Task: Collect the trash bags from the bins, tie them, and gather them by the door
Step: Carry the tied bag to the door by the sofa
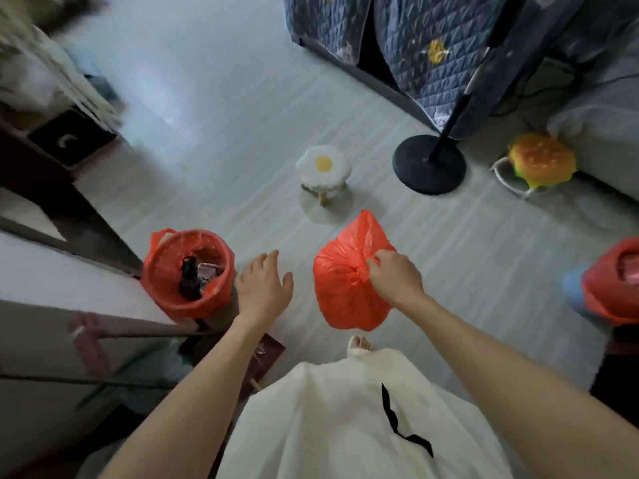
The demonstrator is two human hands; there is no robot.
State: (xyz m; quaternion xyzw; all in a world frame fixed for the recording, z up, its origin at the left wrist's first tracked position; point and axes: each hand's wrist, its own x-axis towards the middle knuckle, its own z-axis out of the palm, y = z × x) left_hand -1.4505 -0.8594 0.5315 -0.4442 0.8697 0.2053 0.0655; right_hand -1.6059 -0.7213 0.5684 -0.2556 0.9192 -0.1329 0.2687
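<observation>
Just right of the round bin lined with an orange plastic bag, the left hand hovers with fingers spread and relaxed, while further right the right hand pinches the gathered neck of a full orange plastic trash bag.

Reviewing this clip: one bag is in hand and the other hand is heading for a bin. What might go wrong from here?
1. The right hand holds the red bag only by its bunched neck; if the knot is loose, it may slip or spill.
2. The left hand is open beside the lined bin, which sits by a ledge edge; a one-handed pull might tip it.
3. The egg stool and lamp base ahead are trip hazards.
</observation>
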